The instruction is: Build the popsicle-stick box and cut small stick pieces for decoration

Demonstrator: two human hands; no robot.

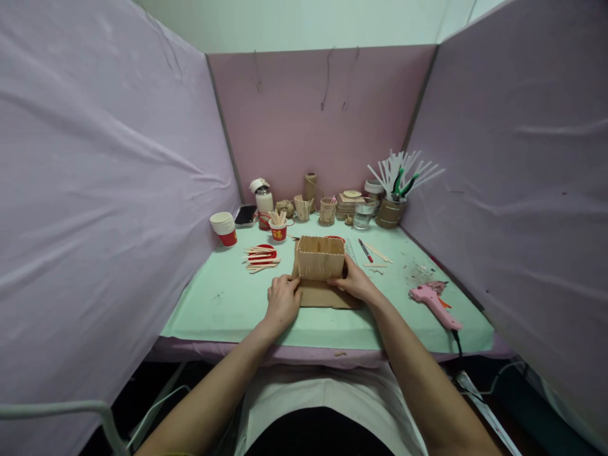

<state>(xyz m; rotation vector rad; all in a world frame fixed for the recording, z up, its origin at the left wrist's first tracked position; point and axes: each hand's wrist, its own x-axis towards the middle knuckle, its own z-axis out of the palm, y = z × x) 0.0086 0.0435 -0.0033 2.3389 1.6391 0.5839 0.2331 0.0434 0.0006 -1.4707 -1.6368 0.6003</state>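
Left hand [284, 299]: fingers bent and fairly narrow, touching the left edge of the cardboard [327, 297]; cannot tell whether pinching it.
Right hand [354, 282]: holding the right end of the box [322, 259] low down, thumb at the front, fingers around the side.
Glue gun [434, 304]: lying well to the right of the right hand.
Cardboard: flat, reaching between both hands and under the box.
Box: upright on the cardboard, just beyond and between the hands; long axis running left to right, from left hand to right hand; open top pointing up, one long wall facing the body.
Loose sticks [263, 259]: beyond the left hand, to its left.
Marker [365, 251]: just beyond the right hand, slanting.
Red cup [278, 232]: farther beyond the left hand, holding sticks.
Glass [363, 216]: far beyond the right hand.
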